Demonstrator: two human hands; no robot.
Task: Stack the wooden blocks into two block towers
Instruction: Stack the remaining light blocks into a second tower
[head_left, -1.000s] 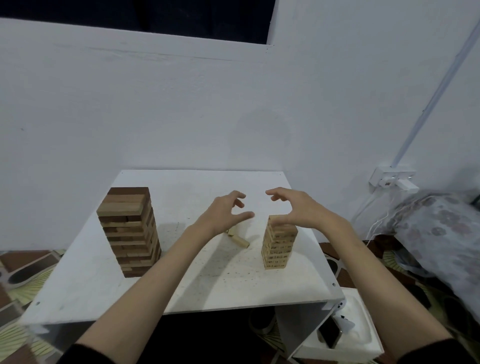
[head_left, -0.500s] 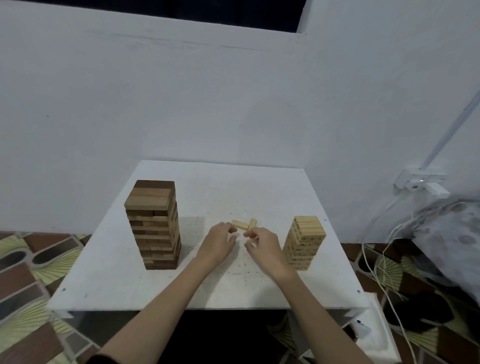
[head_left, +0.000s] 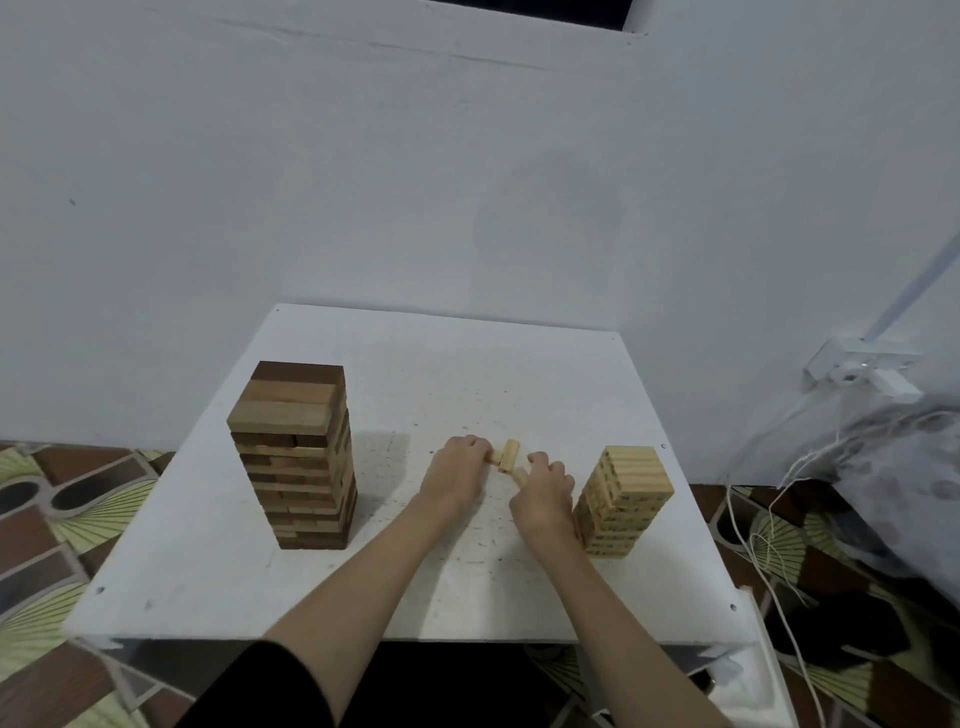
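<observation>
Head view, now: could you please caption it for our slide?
Both hands, left hand and right hand, gather loose pale blocks between two towers.

A white surface (head_left: 426, 384) is seen at the frame's centre, set against a white wall (head_left: 363, 182). A patterned floor (head_left: 47, 509) is shown at lower left. At right, a wall socket (head_left: 862, 366), white cables (head_left: 763, 535) and grey fabric (head_left: 904, 467) are visible.

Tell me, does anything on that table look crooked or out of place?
Mostly tidy. The dark tower and the small pale tower stand upright. The only strays are a few loose pale blocks lying crossed between them, gripped by the left hand and right hand.
</observation>
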